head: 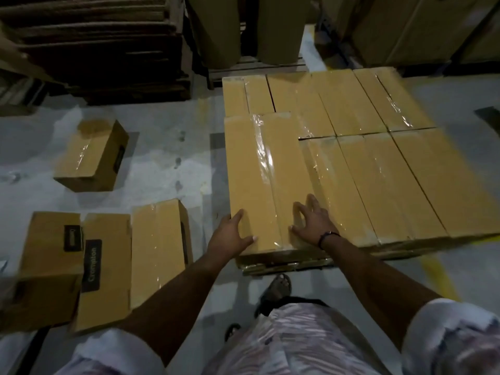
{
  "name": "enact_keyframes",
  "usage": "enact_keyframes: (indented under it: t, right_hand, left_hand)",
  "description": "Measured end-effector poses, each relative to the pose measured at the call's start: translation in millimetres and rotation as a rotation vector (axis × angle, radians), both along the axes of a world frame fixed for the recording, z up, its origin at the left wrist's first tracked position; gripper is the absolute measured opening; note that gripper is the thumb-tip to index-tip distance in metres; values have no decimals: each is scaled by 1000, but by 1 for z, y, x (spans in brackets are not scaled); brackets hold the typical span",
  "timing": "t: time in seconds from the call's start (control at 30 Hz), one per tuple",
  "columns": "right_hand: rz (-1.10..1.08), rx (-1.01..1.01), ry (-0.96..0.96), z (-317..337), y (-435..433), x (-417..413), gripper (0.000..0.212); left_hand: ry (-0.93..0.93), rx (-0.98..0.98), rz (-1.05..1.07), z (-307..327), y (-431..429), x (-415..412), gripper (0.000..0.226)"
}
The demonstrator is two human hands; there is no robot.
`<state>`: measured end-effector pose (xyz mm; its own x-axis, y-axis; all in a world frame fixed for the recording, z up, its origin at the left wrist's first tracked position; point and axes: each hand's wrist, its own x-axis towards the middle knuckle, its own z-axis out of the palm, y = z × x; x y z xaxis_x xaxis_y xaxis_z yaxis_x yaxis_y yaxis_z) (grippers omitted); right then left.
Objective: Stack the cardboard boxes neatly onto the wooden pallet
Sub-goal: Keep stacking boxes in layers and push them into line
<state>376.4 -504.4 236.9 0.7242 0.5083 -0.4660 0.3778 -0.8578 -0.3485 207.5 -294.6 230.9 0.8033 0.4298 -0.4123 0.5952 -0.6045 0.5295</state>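
Both hands on the cardboard box (259, 171) at the near-left corner of the stacked boxes (392, 180): left hand (231, 235) straight-fingered along its edge, right hand (313, 223) pressing down, fingers (313, 203) spread wide.

Grey floor (167, 147), four loose cardboard boxes (92, 155) left, box stack (378, 158) right
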Motion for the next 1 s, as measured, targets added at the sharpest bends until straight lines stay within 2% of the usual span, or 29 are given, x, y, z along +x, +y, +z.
enact_keyframes:
  t: [0.17, 0.33, 0.53, 0.7, 1.0]
  right_hand:
    - [-35, -3, -17, 1, -31, -50, 72]
    - [-43, -19, 2, 4, -43, -72, 66]
    - [-25, 9, -93, -3, -53, -74, 65]
    - [27, -3, -166, 1, -56, -70, 69]
    - [105, 60, -218, 6, -50, -52, 45]
  left_hand:
    - [-3, 13, -89, -4, -20, -46, 95]
    - [-45, 7, -2, -6, -28, -67, 78]
    - [-92, -12, 22, -2, -25, -66, 66]
    - [-131, 54, 38, -4, -26, -66, 59]
    - [-148, 135, 55, 5, -18, -50, 50]
